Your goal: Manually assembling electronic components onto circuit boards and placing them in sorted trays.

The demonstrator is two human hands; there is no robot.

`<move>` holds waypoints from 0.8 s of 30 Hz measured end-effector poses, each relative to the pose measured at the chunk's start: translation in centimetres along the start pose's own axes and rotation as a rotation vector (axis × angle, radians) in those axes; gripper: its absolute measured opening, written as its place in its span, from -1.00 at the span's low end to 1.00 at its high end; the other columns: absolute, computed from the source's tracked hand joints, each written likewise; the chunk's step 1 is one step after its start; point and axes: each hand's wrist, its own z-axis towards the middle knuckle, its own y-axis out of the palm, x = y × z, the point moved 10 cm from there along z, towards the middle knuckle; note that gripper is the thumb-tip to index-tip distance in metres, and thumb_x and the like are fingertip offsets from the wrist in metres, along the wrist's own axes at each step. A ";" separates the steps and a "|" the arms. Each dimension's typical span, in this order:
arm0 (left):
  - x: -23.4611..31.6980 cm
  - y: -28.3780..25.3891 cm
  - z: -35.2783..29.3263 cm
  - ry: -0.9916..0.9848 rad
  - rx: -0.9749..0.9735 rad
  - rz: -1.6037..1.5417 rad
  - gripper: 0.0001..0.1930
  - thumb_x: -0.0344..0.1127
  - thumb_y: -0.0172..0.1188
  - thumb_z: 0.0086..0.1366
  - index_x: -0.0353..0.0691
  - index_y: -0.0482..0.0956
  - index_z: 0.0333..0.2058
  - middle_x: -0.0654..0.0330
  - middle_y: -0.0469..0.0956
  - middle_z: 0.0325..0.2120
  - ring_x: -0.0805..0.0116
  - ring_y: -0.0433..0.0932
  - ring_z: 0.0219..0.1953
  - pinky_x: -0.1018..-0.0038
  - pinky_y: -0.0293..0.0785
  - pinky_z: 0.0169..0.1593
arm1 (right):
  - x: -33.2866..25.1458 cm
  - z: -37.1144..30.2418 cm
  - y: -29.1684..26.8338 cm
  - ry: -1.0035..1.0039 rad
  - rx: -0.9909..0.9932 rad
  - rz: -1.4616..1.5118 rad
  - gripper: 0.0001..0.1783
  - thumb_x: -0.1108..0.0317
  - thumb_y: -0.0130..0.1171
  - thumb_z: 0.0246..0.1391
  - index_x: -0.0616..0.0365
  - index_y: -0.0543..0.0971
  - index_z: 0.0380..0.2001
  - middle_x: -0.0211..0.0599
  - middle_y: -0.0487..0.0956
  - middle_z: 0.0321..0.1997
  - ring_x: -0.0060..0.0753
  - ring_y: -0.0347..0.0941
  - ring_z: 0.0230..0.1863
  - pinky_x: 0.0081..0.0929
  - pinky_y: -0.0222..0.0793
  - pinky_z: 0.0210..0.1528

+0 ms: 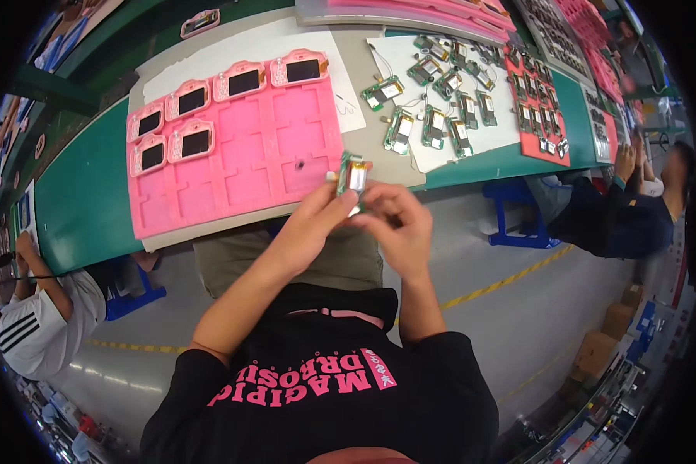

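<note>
A green circuit board (pixel 342 174) with a silver battery (pixel 356 176) on it is held up just off the table's near edge. My left hand (pixel 315 226) grips it from the left, thumb across its lower part. The fingers of my right hand (pixel 400 226) are curled and pinched at the board's lower right edge, where fine detail is hidden. Left of my hands lies a pink foam tray (pixel 243 182) with shaped pockets. Several pink device shells with dark screens (pixel 244 81) sit in its back row and left-hand pockets.
Several loose boards with batteries and wires (pixel 435 127) lie on a white sheet (pixel 491 143) to the right. Beyond them is a red tray (pixel 530 143) of similar boards. Co-workers sit on both sides, one in a white sleeve (pixel 35 329). Blue stools (pixel 510 220) stand below the green table (pixel 77 209).
</note>
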 end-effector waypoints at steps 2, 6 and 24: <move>0.1 -0.5 -0.4 0.080 0.124 -0.117 -0.62 -0.27 0.03 0.66 -0.32 0.53 0.29 0.09 0.70 0.00 0.41 0.64 -0.13 0.50 0.56 0.09 | -1.2 -1.1 0.9 -0.139 -0.019 -0.161 -0.61 0.61 0.57 -0.07 0.19 0.73 -0.12 -0.68 0.38 -0.58 -0.74 0.09 -0.55 -0.69 0.01 -0.48; -0.1 -3.0 -2.6 0.088 0.255 -0.058 -0.68 -0.24 0.04 0.66 -0.34 0.61 0.13 0.13 0.72 -0.19 0.44 0.63 -0.15 0.52 0.57 0.03 | -2.3 -3.0 2.2 -0.166 -0.096 -0.285 -0.55 0.56 0.62 -0.14 0.15 0.78 -0.09 -0.53 0.52 -0.60 -0.65 0.19 -0.62 -0.64 0.10 -0.54; 16.3 -16.1 -3.3 0.209 0.641 1.251 -0.79 -0.41 0.38 0.35 -0.24 0.66 -0.06 0.30 0.62 -0.36 0.50 0.44 -0.37 0.57 0.40 -0.21 | 0.1 1.3 4.7 -0.074 -0.198 -0.128 -0.74 0.54 0.39 0.12 0.12 0.73 -0.10 -0.44 0.66 -0.49 -0.55 0.35 -0.57 -0.57 0.25 -0.44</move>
